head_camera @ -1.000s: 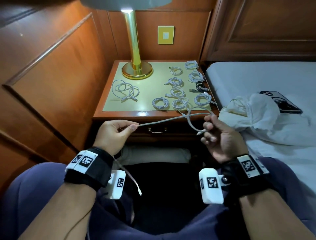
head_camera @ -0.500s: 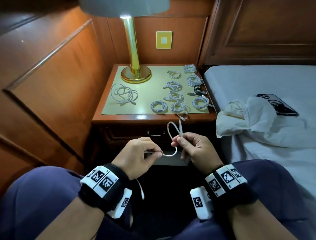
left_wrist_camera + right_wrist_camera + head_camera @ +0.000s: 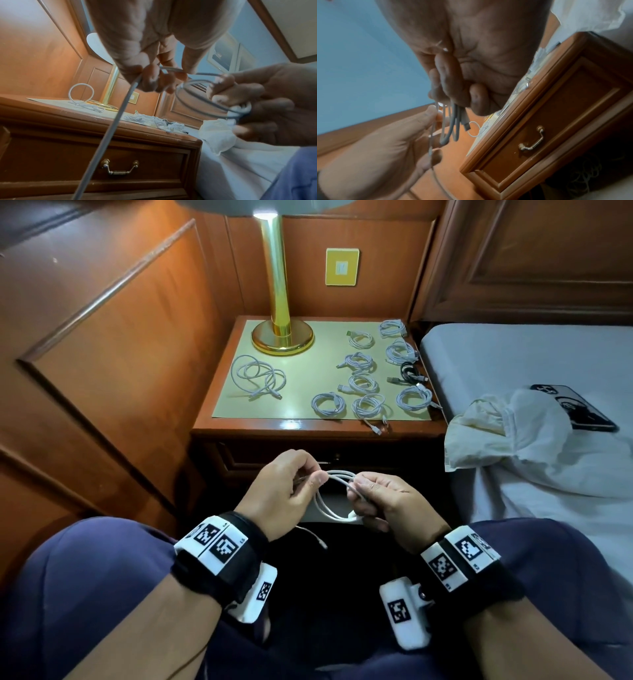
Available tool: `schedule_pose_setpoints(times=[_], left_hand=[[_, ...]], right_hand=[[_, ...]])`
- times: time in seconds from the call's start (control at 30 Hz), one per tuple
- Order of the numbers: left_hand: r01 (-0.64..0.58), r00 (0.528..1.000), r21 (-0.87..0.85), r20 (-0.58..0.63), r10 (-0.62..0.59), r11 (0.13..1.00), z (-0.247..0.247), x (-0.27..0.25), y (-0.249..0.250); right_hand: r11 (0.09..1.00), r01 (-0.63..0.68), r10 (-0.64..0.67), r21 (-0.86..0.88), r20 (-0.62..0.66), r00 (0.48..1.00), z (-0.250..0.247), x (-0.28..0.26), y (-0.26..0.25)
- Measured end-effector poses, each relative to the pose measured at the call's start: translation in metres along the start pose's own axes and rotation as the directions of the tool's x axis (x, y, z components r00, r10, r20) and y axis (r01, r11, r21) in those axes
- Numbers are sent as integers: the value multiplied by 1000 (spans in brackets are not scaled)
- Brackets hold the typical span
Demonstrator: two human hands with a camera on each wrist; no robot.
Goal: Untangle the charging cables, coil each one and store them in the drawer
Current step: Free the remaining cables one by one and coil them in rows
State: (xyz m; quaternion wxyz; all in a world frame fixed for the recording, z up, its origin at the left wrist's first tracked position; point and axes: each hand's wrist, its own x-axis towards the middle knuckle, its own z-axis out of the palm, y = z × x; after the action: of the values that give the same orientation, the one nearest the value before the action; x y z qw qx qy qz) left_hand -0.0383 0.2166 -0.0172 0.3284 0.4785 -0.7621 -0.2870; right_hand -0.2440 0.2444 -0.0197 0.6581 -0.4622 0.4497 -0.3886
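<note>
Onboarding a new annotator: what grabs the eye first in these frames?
Front and centre, the left hand and right hand both pinch a white cable, looped into a partial coil between them above the lap. Behind them, the nightstand carries rows of already coiled cables on its right half, one loose cable on the left, and a brass lamp at the back. Its drawer appears closed.
</note>
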Motion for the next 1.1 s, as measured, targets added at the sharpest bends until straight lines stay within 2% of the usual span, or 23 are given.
schedule_pose_setpoints(times=[0.1,0.23,0.43,0.57,0.7,0.8,0.93,1.0,1.1], left_hand=[[18,1000,-83,11,-17,996,4,0,5],[68,998,-182,3,-69,981,4,2,9],[189,982,-292,71,-175,938,5,2,11],[262,965,-400,85,-248,878,3,2,15],[212,975,-379,12,-224,901,-1,4,12],[176,980,-374,-22,-199,911,-4,2,12],[147,986,-239,-40,-161,960,-8,3,5],[165,973,-184,-127,-190,969,-18,9,-2],[196,923,-190,-294,-247,962,-41,14,-12]], right_hand=[[993,-68,65,95,33,997,2,-1,-3],[997,-51,47,51,79,996,2,-1,-2],[999,-44,43,21,28,999,4,2,1],[995,-29,27,94,18,999,1,1,-1],[984,-4,-1,180,26,1000,-2,-2,-5],[974,23,-18,227,-22,1000,-2,-4,-7],[953,32,-11,303,-70,998,-6,-5,-11],[939,37,0,341,-108,994,-11,-4,-12],[917,62,27,393,-218,976,-19,-4,-14]])
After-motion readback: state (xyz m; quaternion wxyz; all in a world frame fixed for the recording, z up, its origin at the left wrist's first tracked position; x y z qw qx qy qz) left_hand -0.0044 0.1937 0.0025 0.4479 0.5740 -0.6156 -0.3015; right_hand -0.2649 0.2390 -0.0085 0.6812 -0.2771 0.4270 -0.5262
